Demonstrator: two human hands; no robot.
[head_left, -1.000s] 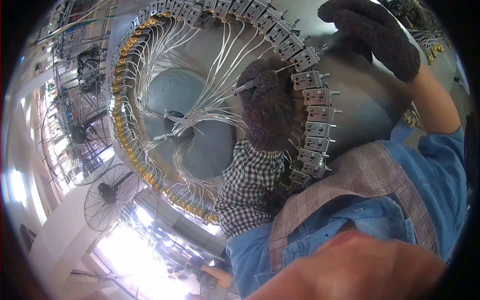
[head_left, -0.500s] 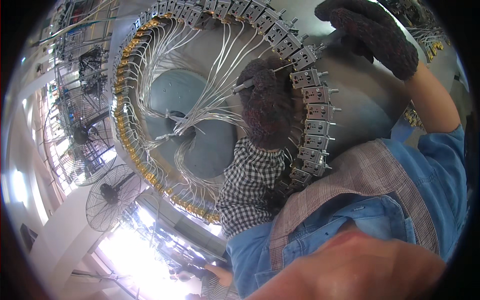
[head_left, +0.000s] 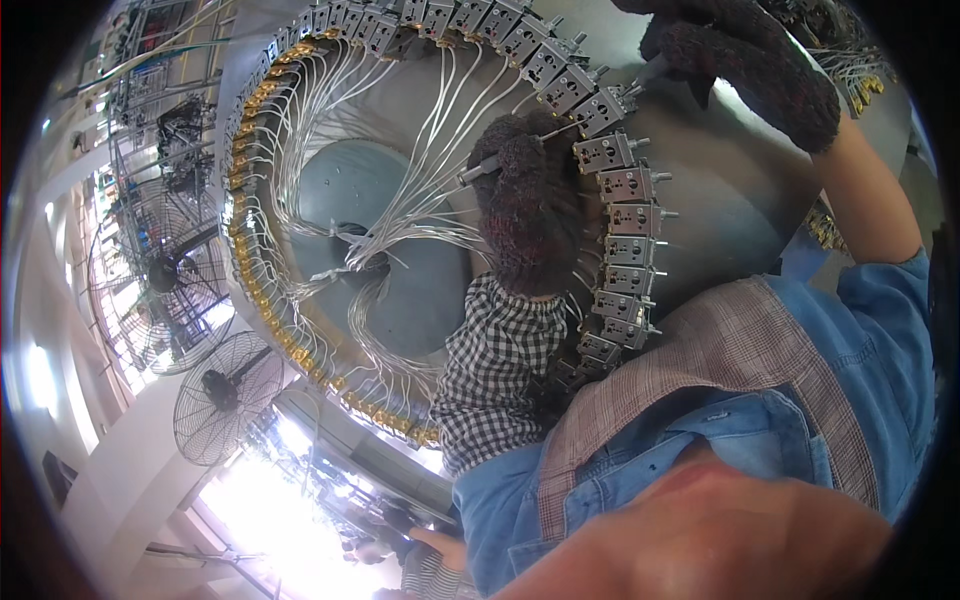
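Observation:
My left hand (head_left: pixel 530 205), in a dark knitted glove, is closed round a screwdriver-like tool with a grey handle (head_left: pixel 480 170). Its thin metal shaft (head_left: pixel 558 131) points right, toward a metal terminal block (head_left: pixel 603 109) on the ring; whether the tip touches is unclear. In a matching glove, my right hand (head_left: pixel 740 65) is at the upper right, beyond the ring's outer side. Its fingers are bent around a greyish piece (head_left: pixel 650 73) beside that block's protruding stud; I cannot make out what it is. White wires (head_left: pixel 430 200) run behind my left hand from the middle to the blocks.
The ring of blocks surrounds a round grey plate (head_left: pixel 420 300), with brass-coloured fittings (head_left: pixel 262 280) along its left side. More wired brass parts (head_left: pixel 865 95) lie at the upper right. Two caged fans (head_left: pixel 225 390) stand at the left. Another person (head_left: pixel 430 570) is at the bottom.
My left hand and the tool have shifted slightly left, and the blocks near them slightly left and up. My right hand's fingers have changed position a little, staying near the stud.

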